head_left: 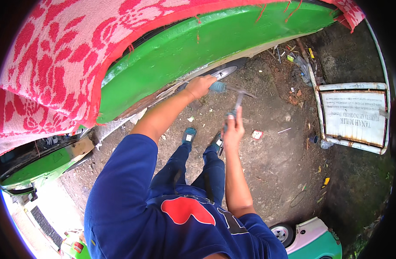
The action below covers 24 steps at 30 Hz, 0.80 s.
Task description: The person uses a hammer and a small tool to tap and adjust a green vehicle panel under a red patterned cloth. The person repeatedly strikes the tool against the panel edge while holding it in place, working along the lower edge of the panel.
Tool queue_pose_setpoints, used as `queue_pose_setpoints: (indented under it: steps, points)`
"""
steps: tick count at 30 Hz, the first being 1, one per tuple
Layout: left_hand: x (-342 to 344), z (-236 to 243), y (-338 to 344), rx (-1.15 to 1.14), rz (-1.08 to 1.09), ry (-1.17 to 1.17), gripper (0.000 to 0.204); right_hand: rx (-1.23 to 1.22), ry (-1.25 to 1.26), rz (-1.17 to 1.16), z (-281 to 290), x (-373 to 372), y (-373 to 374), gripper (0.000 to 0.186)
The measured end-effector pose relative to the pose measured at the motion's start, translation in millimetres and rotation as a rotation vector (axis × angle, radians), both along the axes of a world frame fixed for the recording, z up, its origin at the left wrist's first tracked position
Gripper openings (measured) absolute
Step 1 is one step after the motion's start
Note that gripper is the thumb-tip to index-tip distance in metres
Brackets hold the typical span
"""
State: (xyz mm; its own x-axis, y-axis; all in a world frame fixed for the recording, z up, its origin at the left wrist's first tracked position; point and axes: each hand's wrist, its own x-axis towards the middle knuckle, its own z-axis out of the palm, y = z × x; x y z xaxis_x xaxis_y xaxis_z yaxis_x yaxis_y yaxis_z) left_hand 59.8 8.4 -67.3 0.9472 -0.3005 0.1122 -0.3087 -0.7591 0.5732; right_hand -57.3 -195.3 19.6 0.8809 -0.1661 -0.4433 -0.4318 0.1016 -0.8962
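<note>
My left hand (199, 86) is closed around what looks like a screwdriver, its blue-grey handle (218, 87) sticking out to the right. A thin metal shaft points left toward the lower edge of a green car panel (163, 60); the tip is hard to make out. In my right hand (233, 131), closed as well, is a claw hammer (239, 100) held by its blue-grey grip. The hammer's head is right beside the butt of the screwdriver handle; whether they touch I cannot tell. Just beyond my left hand shows a wheel (224, 73) under the panel.
A red and pink floral blanket (55, 64) drapes over the car. At right leans a white sign in a rusty frame (355, 114). Litter, including a wrapper (257, 134), lies on the dirt floor (267, 172). A teal and pink car (314, 241) stands lower right, green bodywork (42, 166) at left.
</note>
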Motion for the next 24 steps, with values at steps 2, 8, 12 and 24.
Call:
queue_pose_setpoints:
  steps: [2, 8, 12, 24]
  points:
    - [-0.3, -2.2, -1.6, 0.005, 0.025, -0.028, 0.036, -0.039, 0.029, 0.086, -5.1, -0.1, -5.8, 0.055]
    - [-21.2, -15.3, 0.8, 0.026, -0.123, -0.034, 0.032, -0.012, -0.003, 0.151, -6.7, -1.2, -1.8, 0.055]
    - [-20.7, -6.9, 0.8, -0.04, -0.032, -0.141, 0.031, 0.045, -0.034, 0.011, 5.1, 10.1, -5.9, 0.057]
    - [-5.0, 12.2, -5.7, -0.072, -0.043, -0.087, 0.029, 0.063, -0.04, -0.097, 8.2, 3.7, -39.8, 0.058]
